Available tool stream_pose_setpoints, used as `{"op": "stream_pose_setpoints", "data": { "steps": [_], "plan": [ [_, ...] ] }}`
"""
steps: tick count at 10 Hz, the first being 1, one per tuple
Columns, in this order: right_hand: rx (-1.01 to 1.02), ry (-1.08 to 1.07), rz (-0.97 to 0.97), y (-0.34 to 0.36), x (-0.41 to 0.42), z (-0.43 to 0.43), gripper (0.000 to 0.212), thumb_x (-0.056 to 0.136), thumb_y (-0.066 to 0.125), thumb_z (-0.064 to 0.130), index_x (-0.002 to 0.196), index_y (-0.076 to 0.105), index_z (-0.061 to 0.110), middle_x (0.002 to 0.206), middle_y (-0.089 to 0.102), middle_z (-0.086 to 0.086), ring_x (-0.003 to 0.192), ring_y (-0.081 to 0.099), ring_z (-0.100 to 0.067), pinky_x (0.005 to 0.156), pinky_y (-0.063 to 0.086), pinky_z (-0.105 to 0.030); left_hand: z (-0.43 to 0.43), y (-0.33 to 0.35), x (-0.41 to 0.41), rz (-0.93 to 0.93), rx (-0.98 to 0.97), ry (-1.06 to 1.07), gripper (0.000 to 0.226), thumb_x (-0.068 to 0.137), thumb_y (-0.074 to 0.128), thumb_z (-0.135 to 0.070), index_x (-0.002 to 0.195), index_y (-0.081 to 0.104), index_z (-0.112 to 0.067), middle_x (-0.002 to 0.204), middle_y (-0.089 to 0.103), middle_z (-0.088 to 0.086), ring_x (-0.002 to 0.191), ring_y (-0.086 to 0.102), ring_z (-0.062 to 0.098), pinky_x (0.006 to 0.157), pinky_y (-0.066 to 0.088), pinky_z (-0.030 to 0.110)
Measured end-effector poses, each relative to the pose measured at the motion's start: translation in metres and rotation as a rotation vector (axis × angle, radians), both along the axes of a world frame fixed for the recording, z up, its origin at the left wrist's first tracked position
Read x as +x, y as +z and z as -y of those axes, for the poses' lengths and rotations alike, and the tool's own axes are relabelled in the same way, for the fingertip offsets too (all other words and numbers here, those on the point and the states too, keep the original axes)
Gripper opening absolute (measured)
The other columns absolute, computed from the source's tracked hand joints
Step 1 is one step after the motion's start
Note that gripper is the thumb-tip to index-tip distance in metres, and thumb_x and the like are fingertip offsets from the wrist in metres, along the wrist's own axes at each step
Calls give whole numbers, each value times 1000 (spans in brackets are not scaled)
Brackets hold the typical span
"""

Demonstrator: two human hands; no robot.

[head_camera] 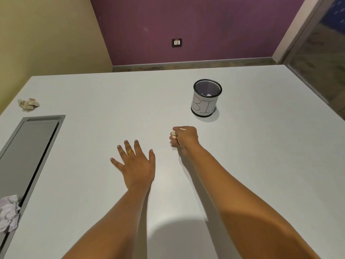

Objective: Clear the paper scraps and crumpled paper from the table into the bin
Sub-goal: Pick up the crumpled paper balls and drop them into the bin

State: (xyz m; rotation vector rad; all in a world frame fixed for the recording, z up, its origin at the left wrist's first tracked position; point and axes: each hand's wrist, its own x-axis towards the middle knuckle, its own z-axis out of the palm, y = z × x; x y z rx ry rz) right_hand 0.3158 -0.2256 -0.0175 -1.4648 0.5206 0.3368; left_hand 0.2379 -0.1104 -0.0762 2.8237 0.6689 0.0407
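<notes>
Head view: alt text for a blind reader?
The right hand grips a small paper scrap just short of the mesh bin on a white table, while the left hand is open, fingers spread. A beige crumpled paper lies far left, a white crumpled paper near left.

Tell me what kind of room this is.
Probably an office or meeting room: a large white table with a cable hatch, a wall socket and a mesh bin.
</notes>
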Motion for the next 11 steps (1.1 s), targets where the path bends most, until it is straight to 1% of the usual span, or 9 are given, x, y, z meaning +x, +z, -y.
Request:
{"op": "stream_pose_setpoints", "data": {
  "steps": [1,2,3,4,5,6,7,10,11],
  "plan": [
    [179,-75,-90,5,2,11,18,92,44,-2,81,56,7,61,45,-4,49,40,-12,49,39,-20,-1,0,-1,6,7,3,61,93,30,-46,143,22,-13,154,18,17,143,7,36,111,7,64],
    [218,-72,-167,5,4,18,22,88,63,14,70,51,9,59,42,-3,48,36,-11,46,36,-18,-1,1,0,-4,8,9,61,93,29,-47,143,21,-14,154,17,16,144,6,35,111,7,63],
    [254,-78,-205,3,5,21,38,76,74,38,69,48,11,55,35,0,47,28,-11,43,28,-18,0,1,0,-7,14,12,61,93,28,-47,143,20,-14,154,17,15,144,6,34,112,8,63],
    [417,-107,-249,3,7,22,56,78,60,60,52,38,15,46,34,2,37,27,-10,36,19,-17,0,2,0,0,13,19,61,93,29,-47,143,21,-14,154,18,15,144,7,34,111,8,63],
    [553,-123,-305,5,7,25,62,87,38,63,47,35,15,33,35,3,25,27,-10,34,14,-10,0,2,1,1,17,19,60,93,30,-47,143,22,-14,154,19,15,144,8,34,111,9,63],
    [554,-159,-316,8,7,25,56,95,26,45,48,31,15,29,30,4,21,20,-10,33,11,-8,1,2,1,-2,26,18,60,93,31,-47,142,23,-13,154,20,15,143,9,34,111,10,63],
    [496,-178,-274,11,8,20,51,97,23,31,49,29,16,29,27,5,21,16,-9,32,10,-9,1,1,0,4,25,19,60,92,32,-46,142,24,-13,153,22,16,143,10,35,110,10,64],
    [284,-151,-163,9,5,7,48,100,28,35,56,32,16,42,21,4,24,11,-8,35,10,-7,0,-1,2,-5,34,24,60,92,31,-47,142,24,-14,153,22,15,143,10,35,110,11,63],
    [229,-154,-148,6,3,8,49,99,29,36,54,26,18,42,21,5,23,11,-8,35,11,-6,0,0,2,-4,33,25,60,92,31,-47,142,24,-14,153,21,15,143,10,34,110,11,63]
  ]
}}
